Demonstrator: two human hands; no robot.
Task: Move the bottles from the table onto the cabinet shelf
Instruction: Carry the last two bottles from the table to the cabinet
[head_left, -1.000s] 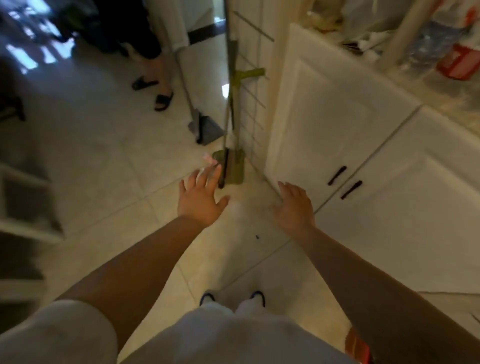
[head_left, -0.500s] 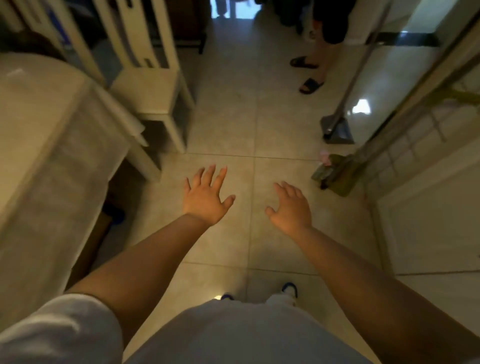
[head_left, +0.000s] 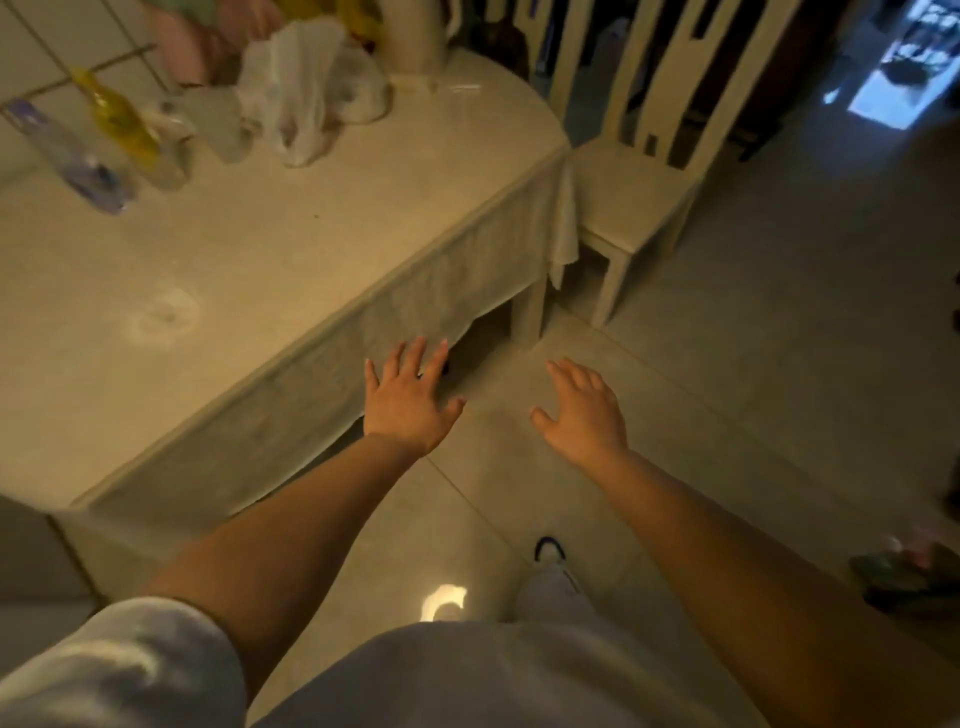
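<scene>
Both hands, left hand and right hand, spread empty beside the table; bottles stand at its far-left edge.

No text, brand, number or sign can be read. The bottles at the far edge of the surface are blurred, and any labels on them are illegible. The plastic bag beside them shows no legible print.

Motion-blurred bottles; chair top beyond the edge
</scene>
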